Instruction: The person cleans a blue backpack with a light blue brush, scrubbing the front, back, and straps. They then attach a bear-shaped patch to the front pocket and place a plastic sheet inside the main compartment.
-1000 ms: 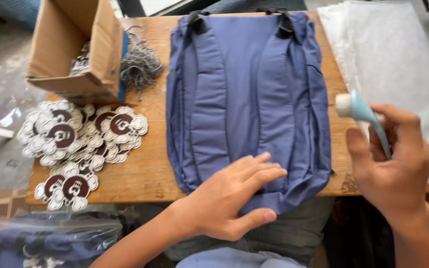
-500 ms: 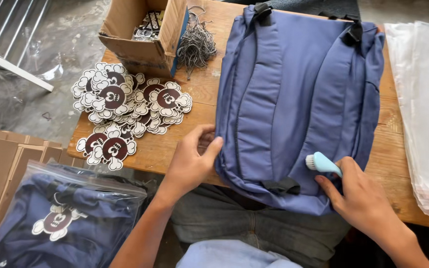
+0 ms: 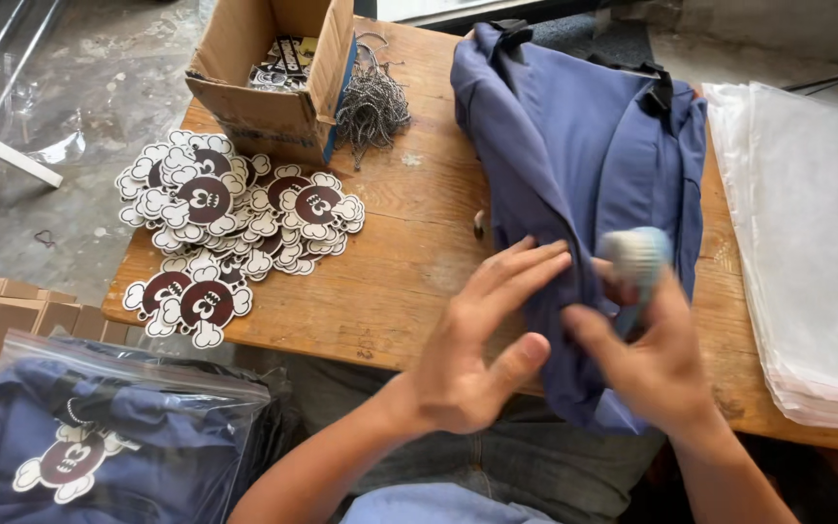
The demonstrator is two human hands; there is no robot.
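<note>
Blue backpack (image 3: 584, 184) now bunched, hands (image 3: 555, 340) closer

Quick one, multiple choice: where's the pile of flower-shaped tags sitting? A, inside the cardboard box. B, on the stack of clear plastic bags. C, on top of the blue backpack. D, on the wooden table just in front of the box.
D: the flower-shaped tags lie spread on the wooden table in front of the cardboard box, apart from the blue backpack.

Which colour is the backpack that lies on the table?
The backpack is blue with black strap buckles, seen in the head view.
</note>
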